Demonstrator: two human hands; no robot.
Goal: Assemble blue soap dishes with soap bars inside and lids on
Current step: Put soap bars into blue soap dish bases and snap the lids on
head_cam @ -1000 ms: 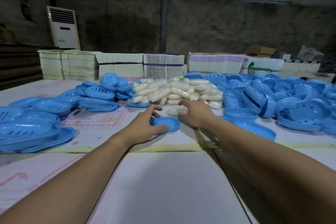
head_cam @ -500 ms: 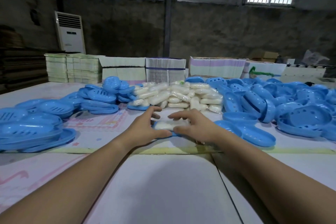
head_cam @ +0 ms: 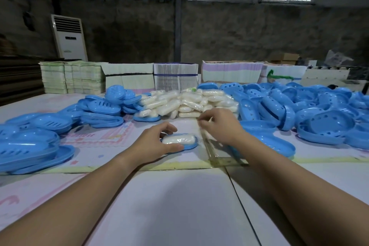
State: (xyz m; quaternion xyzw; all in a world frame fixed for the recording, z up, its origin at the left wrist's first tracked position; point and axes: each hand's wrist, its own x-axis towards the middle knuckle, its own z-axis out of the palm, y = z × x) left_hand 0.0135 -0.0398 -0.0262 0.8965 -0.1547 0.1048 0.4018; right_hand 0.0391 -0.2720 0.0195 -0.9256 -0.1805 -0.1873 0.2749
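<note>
On the table in front of me lies a shallow blue soap dish (head_cam: 192, 145) with a wrapped white soap bar (head_cam: 178, 139) inside it. My left hand (head_cam: 151, 142) grips the dish's left end, thumb at the near rim and fingers over the far rim. To the right of the dish, my right hand (head_cam: 221, 128) hovers with its fingers loosely bent and nothing visible in it, just above a blue tray (head_cam: 269, 142). A pile of wrapped soap bars (head_cam: 187, 104) lies behind both hands.
Slotted blue lids (head_cam: 99, 106) and stacked blue trays (head_cam: 30, 146) lie to the left. A big heap of perforated blue dish parts (head_cam: 329, 124) covers the right. Bundles of flat cartons (head_cam: 175, 80) line the far table edge. A white floor air conditioner (head_cam: 68, 40) stands behind.
My right hand set a soap bar into the dish, let go and moved off to the right. My left hand has kept hold of the dish.
</note>
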